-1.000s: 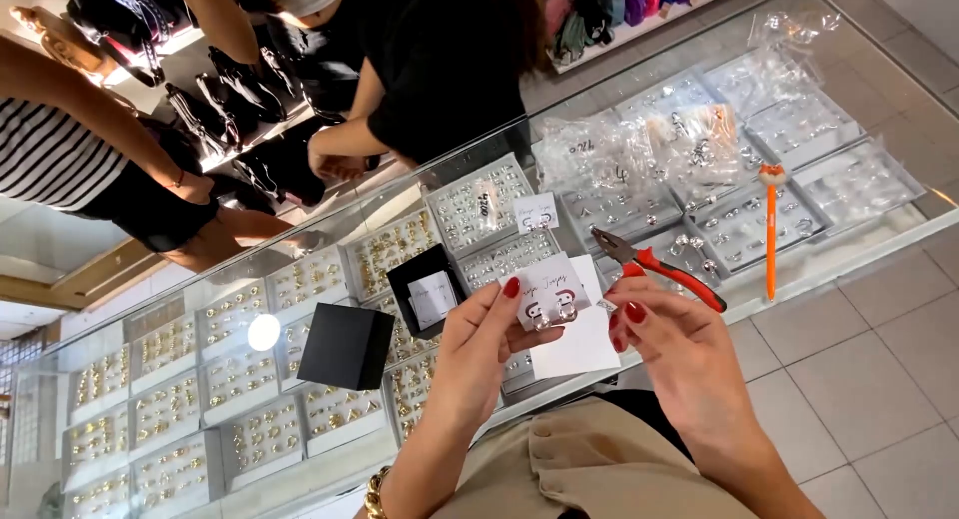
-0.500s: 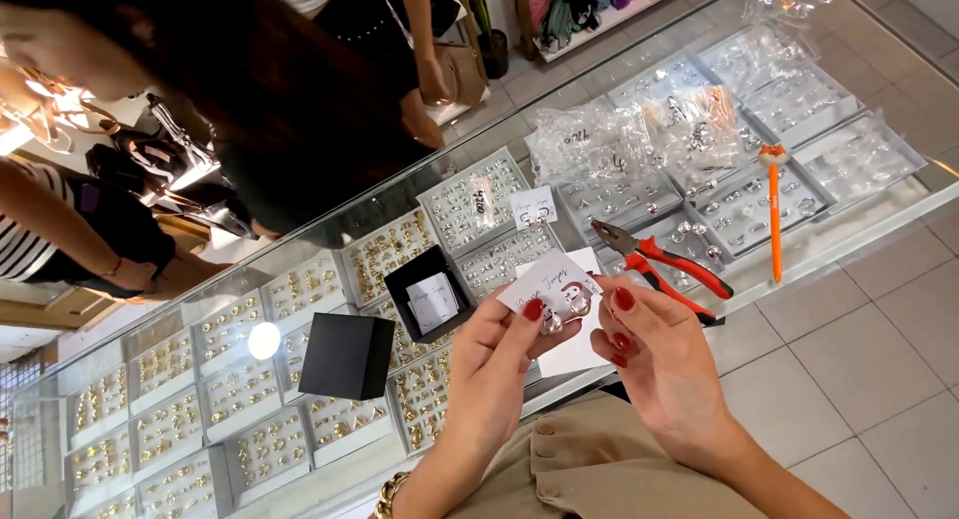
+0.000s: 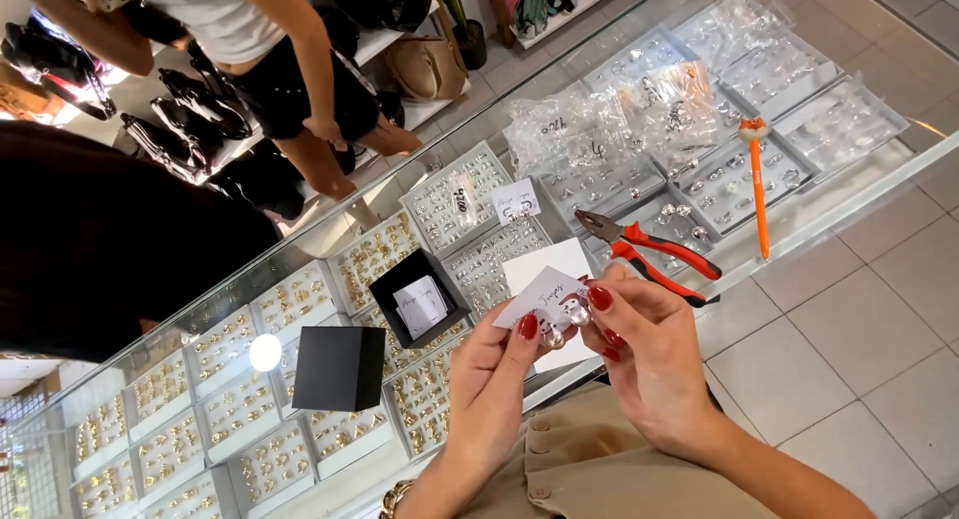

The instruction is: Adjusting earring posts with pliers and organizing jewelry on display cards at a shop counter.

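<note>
Closest in, the person's left hand (image 3: 499,374) and right hand (image 3: 639,344) meet over the near edge of the glass counter (image 3: 829,214), both pinched on a small white earring card (image 3: 544,299) that carries a pair of round silvery earrings (image 3: 564,319). The left thumb presses the card's lower edge from below, while the right thumb and forefinger (nails painted red) close on the earring at the card's right side, so both hands are clamped on the card rather than open. Just behind the card lies a second white card (image 3: 544,264) flat on the glass. Right of the earring card rest red-handled pliers (image 3: 649,249), jaws pointing left, and farther right of those an orange pen (image 3: 757,184) lies lengthwise. Left of the earring card sits an open black box (image 3: 420,297) with a white insert, and farther left again its black lid (image 3: 338,367) stands on the counter. Beyond the earring card, on the far part of the glass, clear plastic bags (image 3: 609,114) of small jewellery are heaped, with trays of earrings visible beneath the glass. On the far side of the counter another person (image 3: 270,69) stands beside shelves of black handbags (image 3: 190,119).
</note>
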